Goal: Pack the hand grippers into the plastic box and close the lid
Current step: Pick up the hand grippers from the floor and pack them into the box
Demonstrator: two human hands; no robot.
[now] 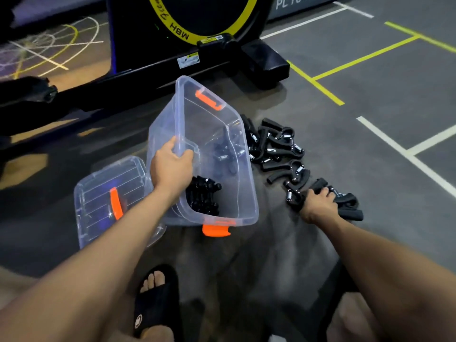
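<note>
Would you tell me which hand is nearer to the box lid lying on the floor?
Left. The left hand grips the plastic box rim just above the lid; the right hand is across the box, on hand grippers.

Left hand (172, 166) clamped in a grip; right hand (318, 206) curled closed.

I see both of my forearms bare right up to the bottom edge of the view, with no sleeve, watch, band or glove anywhere on them. My left hand (171, 166) and my right hand (318, 206) carry no rings that I can make out. Well below the left hand's grip, my foot wears a black slide sandal (158, 302) with a broad strap across the top, open at the front so the toes show. A small round pale logo sits on the strap; I cannot read it.
</note>
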